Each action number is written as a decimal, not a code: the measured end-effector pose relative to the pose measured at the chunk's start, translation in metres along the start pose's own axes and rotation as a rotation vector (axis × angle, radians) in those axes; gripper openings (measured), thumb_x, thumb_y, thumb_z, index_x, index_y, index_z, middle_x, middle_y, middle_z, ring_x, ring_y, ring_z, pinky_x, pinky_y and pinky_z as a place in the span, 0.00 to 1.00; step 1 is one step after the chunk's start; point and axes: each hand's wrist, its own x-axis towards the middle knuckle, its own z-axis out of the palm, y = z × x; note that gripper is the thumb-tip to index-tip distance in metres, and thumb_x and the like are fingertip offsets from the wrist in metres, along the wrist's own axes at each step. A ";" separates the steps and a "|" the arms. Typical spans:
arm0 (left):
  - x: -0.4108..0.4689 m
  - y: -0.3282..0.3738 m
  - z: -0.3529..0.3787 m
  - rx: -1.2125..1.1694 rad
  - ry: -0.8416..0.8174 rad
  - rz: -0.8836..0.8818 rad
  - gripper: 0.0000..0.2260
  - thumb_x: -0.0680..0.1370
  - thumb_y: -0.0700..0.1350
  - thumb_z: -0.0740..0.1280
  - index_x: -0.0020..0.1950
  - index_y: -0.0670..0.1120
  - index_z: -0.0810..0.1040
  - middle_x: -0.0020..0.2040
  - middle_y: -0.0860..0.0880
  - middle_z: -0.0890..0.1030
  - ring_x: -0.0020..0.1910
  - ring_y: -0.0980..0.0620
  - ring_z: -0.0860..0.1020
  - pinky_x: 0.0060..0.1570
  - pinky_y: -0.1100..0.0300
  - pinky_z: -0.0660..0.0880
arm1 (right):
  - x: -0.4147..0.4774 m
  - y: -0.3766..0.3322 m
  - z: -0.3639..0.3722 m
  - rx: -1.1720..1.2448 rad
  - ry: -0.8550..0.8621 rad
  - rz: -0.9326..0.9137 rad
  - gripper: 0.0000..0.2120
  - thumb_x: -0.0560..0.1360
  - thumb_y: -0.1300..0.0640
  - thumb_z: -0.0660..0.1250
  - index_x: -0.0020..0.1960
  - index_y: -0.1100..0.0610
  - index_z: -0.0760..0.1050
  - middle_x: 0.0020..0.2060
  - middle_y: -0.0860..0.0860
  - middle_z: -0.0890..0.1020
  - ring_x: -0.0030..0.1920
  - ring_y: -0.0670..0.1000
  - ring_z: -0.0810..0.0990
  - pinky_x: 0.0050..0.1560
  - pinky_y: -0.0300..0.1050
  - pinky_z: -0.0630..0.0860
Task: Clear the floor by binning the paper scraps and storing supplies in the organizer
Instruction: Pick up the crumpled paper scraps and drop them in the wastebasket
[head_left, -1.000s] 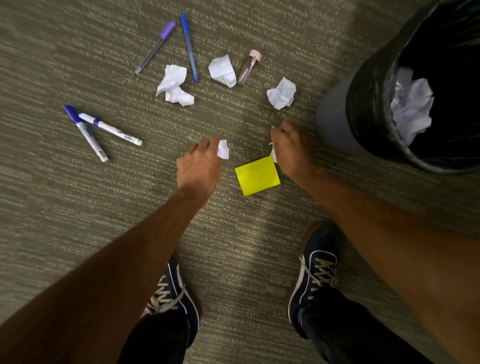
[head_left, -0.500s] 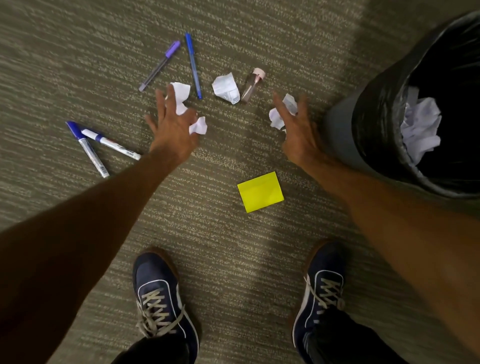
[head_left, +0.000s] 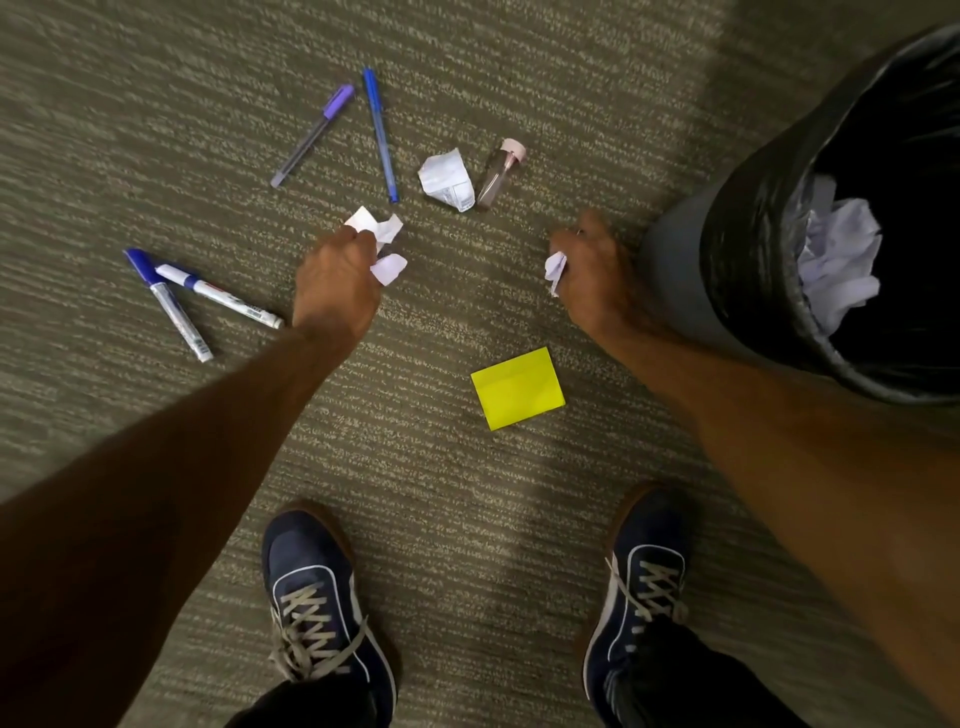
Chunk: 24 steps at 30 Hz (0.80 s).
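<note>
1. While both arms reach down toward the carpet (head_left: 467, 519), the left hand (head_left: 337, 280) is curled into a fist around white paper scraps (head_left: 382, 244), with crumpled ends sticking out past the knuckles.
2. Over by the bin (head_left: 675, 270), the right hand (head_left: 597, 270) is also closed, gripping a small paper wad (head_left: 555, 267) that pokes out on its left side.
3. One crumpled paper ball (head_left: 447, 179) lies loose on the carpet between the two hands and farther from the person, just beside a small clear vial (head_left: 501, 174) with a pink cap.
4. A blue pen (head_left: 380, 135) and a purple-capped pen (head_left: 311, 136) lie left of that ball, their far ends close together.
5. Two white markers (head_left: 197, 301) with blue caps lie to the left of the left hand, caps touching.
6. A yellow sticky-note pad (head_left: 518, 388) sits flat between the forearms.
7. The bin, lined with a black bag, stands at the right and has white crumpled paper (head_left: 841, 260) inside.
8. Two dark blue sneakers (head_left: 322, 597) stand at the bottom.
</note>
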 end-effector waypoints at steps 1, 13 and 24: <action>-0.002 0.001 -0.002 0.005 0.001 0.000 0.09 0.77 0.39 0.71 0.55 0.36 0.79 0.52 0.36 0.81 0.49 0.36 0.81 0.48 0.42 0.78 | -0.001 -0.003 -0.002 0.032 0.016 0.017 0.09 0.71 0.74 0.62 0.39 0.63 0.75 0.46 0.61 0.73 0.39 0.54 0.73 0.37 0.44 0.67; -0.046 0.047 -0.075 -0.207 0.139 -0.036 0.05 0.75 0.35 0.72 0.50 0.36 0.80 0.47 0.37 0.83 0.44 0.38 0.82 0.43 0.45 0.80 | -0.048 -0.066 -0.070 0.386 0.190 0.013 0.12 0.63 0.75 0.64 0.38 0.62 0.80 0.38 0.56 0.80 0.40 0.51 0.77 0.41 0.35 0.74; -0.077 0.189 -0.189 -0.473 0.262 0.106 0.06 0.71 0.37 0.75 0.43 0.43 0.79 0.41 0.44 0.81 0.39 0.43 0.80 0.40 0.52 0.71 | -0.102 -0.086 -0.227 0.459 0.502 0.164 0.16 0.62 0.76 0.69 0.46 0.62 0.82 0.42 0.47 0.74 0.41 0.32 0.72 0.45 0.17 0.63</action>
